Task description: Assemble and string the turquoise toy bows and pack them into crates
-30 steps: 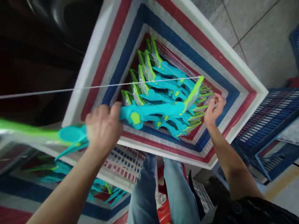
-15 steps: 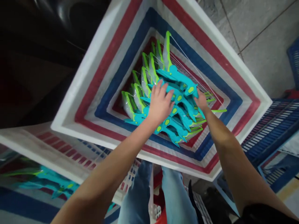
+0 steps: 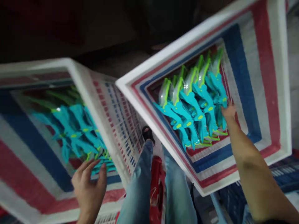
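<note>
Turquoise toy bows with lime-green limbs, clear wrapping and strings lie in a row in the right striped basket (image 3: 266, 77). My right hand (image 3: 230, 110) is inside this basket, with its fingers closed on the lower part of the rightmost toy bow (image 3: 218, 88); the fingertips are partly hidden. Over the near side of the left striped basket (image 3: 30, 174), my left hand (image 3: 90, 180) is raised with fingers apart and nothing in it. Just beyond it, more turquoise toy bows (image 3: 77, 124) lie in that basket, somewhat blurred.
Between the baskets are my legs (image 3: 140, 183), a sandalled foot (image 3: 147, 133) and a red plastic object (image 3: 156, 189). Blue crates (image 3: 283, 175) stand at the lower right. The far background is dark.
My left hand has left the bows in the right basket and moved left over the other basket. The view has swung left; my right hand stays at the end bow.
</note>
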{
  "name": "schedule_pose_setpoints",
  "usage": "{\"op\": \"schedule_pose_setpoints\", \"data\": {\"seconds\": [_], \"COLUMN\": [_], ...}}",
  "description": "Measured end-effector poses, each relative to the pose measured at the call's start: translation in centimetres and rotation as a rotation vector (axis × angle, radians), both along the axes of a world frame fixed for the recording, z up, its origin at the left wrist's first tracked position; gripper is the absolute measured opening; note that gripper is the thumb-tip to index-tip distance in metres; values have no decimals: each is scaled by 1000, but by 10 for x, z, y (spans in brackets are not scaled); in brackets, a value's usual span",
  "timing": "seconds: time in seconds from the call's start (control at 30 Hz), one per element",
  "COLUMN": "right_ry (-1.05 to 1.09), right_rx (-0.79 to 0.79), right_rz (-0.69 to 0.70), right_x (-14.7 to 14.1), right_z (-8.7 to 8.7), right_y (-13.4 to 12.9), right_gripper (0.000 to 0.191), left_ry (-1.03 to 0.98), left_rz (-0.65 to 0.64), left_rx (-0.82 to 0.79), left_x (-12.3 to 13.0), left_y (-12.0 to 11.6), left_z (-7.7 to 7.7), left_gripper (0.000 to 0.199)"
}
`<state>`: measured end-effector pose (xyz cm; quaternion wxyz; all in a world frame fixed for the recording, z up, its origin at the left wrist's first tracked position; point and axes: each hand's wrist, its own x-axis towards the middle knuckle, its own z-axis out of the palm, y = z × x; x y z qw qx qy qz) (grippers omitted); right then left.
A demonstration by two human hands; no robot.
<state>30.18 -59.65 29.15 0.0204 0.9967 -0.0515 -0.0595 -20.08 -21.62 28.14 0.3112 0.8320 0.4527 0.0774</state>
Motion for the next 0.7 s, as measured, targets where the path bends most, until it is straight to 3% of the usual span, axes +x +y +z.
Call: {"op": "schedule_pose_setpoints", "data": {"seconds": [0.07,0.2,0.27,0.33,0.37,0.43,0.53,0.6,0.7], "right_ry": [-143,-356,-324,-167,-60,144,345,427,488], "right_rx": [42,219,265,230,172,-13,-350,-594,-855], "right_rz": [120,608,894,1188,1338,1617,1910,1990,1992], "right_x": [-27,-103,-152,-207,-235,-288,-346,-369,-383], "right_z": [24,65,75,70,61,25,-57,-115,-187], "right_y": [42,158,230,308,347,424,518,561,591], "right_gripper": [47,42,37,36,37,40,43,43,46], "left_ry": [7,28,46,83,105,138,123,100,81], "left_rz": [199,512,612,688,714,749,789,830,861], "left_rx": [-79,-276,-351,-399,-418,-458,-502,-518,-492], "left_x": [-34,-87,-110,-130,-138,-151,-159,-161,-164], "left_y": [-12,-34,-36,-30,-25,-11,22,52,109], "left_z": [-17,-55,-77,-100,-112,-139,-187,-222,-273], "left_gripper": [25,28,28,24,21,17,22,30,43]}}
